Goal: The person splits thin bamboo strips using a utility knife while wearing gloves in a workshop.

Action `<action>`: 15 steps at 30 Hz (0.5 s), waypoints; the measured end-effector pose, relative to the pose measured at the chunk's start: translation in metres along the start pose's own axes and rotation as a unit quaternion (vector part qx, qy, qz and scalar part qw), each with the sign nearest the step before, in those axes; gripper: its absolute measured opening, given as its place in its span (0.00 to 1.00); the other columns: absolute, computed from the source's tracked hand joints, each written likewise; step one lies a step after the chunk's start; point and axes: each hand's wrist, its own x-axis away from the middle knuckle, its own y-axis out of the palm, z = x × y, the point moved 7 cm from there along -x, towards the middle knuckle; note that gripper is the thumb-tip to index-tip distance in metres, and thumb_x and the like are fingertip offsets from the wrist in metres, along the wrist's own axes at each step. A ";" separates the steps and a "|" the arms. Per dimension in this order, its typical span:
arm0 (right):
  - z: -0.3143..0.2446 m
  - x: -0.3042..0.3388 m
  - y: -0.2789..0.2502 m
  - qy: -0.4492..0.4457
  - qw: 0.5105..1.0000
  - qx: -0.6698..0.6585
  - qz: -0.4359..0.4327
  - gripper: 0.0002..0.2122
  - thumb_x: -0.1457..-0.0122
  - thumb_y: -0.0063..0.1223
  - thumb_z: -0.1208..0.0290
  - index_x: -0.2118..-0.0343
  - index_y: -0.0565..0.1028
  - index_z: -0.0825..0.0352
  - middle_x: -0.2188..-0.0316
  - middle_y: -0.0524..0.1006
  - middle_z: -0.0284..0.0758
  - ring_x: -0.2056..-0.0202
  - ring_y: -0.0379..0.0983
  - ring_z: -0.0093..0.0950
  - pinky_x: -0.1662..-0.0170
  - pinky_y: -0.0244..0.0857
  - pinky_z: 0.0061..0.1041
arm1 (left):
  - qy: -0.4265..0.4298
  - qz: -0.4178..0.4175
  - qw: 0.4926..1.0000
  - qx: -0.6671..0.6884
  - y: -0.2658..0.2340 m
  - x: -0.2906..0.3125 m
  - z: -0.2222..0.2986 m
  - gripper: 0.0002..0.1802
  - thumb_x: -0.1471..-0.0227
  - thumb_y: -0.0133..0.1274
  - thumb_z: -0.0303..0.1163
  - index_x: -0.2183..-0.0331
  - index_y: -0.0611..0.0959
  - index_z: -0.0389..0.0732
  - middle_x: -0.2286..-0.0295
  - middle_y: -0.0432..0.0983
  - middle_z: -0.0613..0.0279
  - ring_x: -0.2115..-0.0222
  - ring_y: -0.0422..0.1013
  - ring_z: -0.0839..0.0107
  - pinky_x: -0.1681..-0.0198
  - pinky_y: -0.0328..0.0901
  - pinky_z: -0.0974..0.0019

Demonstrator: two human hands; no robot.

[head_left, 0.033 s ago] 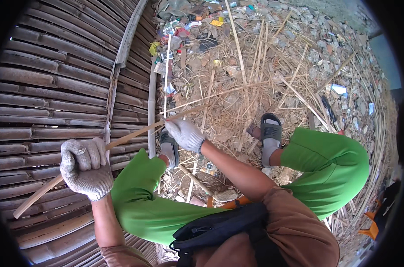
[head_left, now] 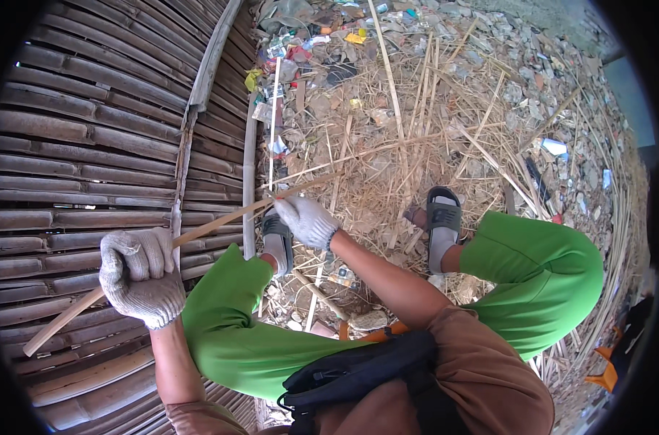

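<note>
Pale, split bamboo: a long thin bamboo strip [head_left: 199,230] runs diagonally across the view, from low at the person's left up toward the right. Both hands wear white knitted gloves. The left hand [head_left: 142,277] is closed in a fist around the strip near its lower end. The right hand [head_left: 307,220] is closed around it further up, just above the person's left foot in a grey sandal [head_left: 277,243]. Beyond the right hand the strip tapers on over the ground. Left of the strip lies a panel of dark, flattened bamboo slats [head_left: 83,145], and the strip's lower half crosses over it. Right of the strip, the ground is strewn with dry straw, loose bamboo slivers [head_left: 402,94] and small stones, with scraps of coloured litter [head_left: 300,43] farther off. The person's bright green trouser legs [head_left: 242,341] sit below the strip, knees bent and spread. Nothing blocks the strip between the two hands.
</note>
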 end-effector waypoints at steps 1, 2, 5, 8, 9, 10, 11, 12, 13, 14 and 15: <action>0.005 -0.001 -0.004 0.038 0.999 0.030 0.013 0.32 0.27 0.32 0.40 0.47 0.81 0.65 0.58 0.82 0.58 0.55 0.80 0.56 0.50 0.73 0.51 | 0.004 -0.007 1.000 -0.005 -0.001 -0.002 0.000 0.16 0.33 0.49 0.38 0.67 0.80 0.36 0.88 0.52 0.74 0.87 0.48 0.77 0.80 0.51 0.68; 0.011 -0.001 -0.005 0.107 0.992 0.070 0.005 0.32 0.27 0.32 0.41 0.47 0.81 0.65 0.58 0.82 0.57 0.54 0.80 0.56 0.50 0.74 0.50 | 0.005 -0.013 1.000 -0.001 -0.001 -0.004 0.001 0.16 0.33 0.49 0.38 0.68 0.80 0.36 0.88 0.52 0.74 0.87 0.48 0.77 0.80 0.51 0.68; -0.002 0.002 -0.006 0.077 0.994 0.073 -0.013 0.32 0.27 0.32 0.41 0.48 0.81 0.65 0.57 0.82 0.57 0.54 0.80 0.56 0.50 0.74 0.51 | 0.006 -0.011 1.000 -0.004 -0.002 -0.008 0.000 0.15 0.33 0.50 0.38 0.68 0.80 0.37 0.88 0.52 0.75 0.87 0.49 0.77 0.80 0.50 0.68; -0.012 0.007 -0.002 0.024 0.997 0.007 -0.074 0.33 0.26 0.29 0.40 0.53 0.82 0.66 0.61 0.83 0.55 0.60 0.81 0.56 0.52 0.75 0.50 | 0.009 0.007 1.000 -0.016 0.001 -0.009 -0.001 0.15 0.33 0.50 0.37 0.73 0.75 0.42 0.88 0.52 0.75 0.88 0.48 0.78 0.80 0.49 0.68; -0.008 0.007 -0.009 0.033 0.997 0.042 -0.050 0.34 0.26 0.27 0.40 0.55 0.82 0.67 0.62 0.83 0.55 0.60 0.81 0.56 0.53 0.74 0.50 | 0.005 0.001 1.000 -0.025 0.005 -0.008 -0.002 0.16 0.32 0.50 0.37 0.73 0.74 0.43 0.88 0.52 0.75 0.88 0.48 0.78 0.80 0.49 0.68; -0.015 0.010 -0.004 -0.027 0.996 0.048 -0.070 0.35 0.26 0.25 0.40 0.57 0.81 0.68 0.63 0.83 0.54 0.61 0.81 0.55 0.53 0.74 0.50 | -0.005 -0.016 1.000 -0.021 0.010 -0.007 -0.004 0.16 0.32 0.50 0.37 0.74 0.73 0.44 0.88 0.52 0.75 0.88 0.48 0.78 0.79 0.49 0.67; 0.004 0.007 -0.016 0.066 0.997 0.042 -0.017 0.36 0.26 0.24 0.40 0.58 0.81 0.69 0.64 0.83 0.55 0.61 0.81 0.55 0.54 0.74 0.50 | -0.002 -0.009 0.999 -0.033 0.011 -0.008 -0.004 0.16 0.32 0.50 0.37 0.74 0.73 0.44 0.88 0.52 0.75 0.88 0.48 0.78 0.79 0.49 0.67; 0.015 0.009 -0.017 0.119 0.992 0.040 -0.014 0.36 0.26 0.24 0.41 0.59 0.81 0.70 0.64 0.83 0.55 0.62 0.81 0.55 0.54 0.74 0.50 | -0.002 -0.013 0.999 -0.039 0.013 -0.010 -0.004 0.17 0.32 0.50 0.37 0.74 0.73 0.44 0.88 0.53 0.75 0.88 0.49 0.77 0.79 0.50 0.67; 0.022 0.008 -0.021 0.142 0.985 0.099 -0.001 0.36 0.27 0.23 0.41 0.60 0.81 0.71 0.65 0.82 0.56 0.63 0.81 0.54 0.55 0.74 0.51 | -0.004 -0.017 0.999 -0.045 0.014 -0.010 -0.005 0.17 0.32 0.50 0.37 0.75 0.72 0.45 0.87 0.53 0.75 0.88 0.49 0.77 0.78 0.50 0.67; 0.021 0.005 -0.017 0.111 0.989 0.091 -0.031 0.36 0.27 0.23 0.41 0.60 0.81 0.71 0.65 0.82 0.56 0.63 0.81 0.54 0.55 0.74 0.51 | -0.003 -0.018 0.999 -0.046 0.014 -0.011 -0.005 0.17 0.32 0.50 0.37 0.75 0.72 0.45 0.87 0.53 0.75 0.88 0.49 0.77 0.78 0.50 0.67; 0.023 0.005 -0.016 0.115 0.989 0.083 -0.029 0.36 0.27 0.27 0.40 0.60 0.80 0.71 0.67 0.82 0.55 0.64 0.80 0.54 0.56 0.72 0.51 | 0.005 -0.004 0.999 -0.039 0.012 -0.012 -0.005 0.17 0.32 0.50 0.37 0.74 0.72 0.45 0.87 0.54 0.75 0.87 0.50 0.77 0.78 0.51 0.67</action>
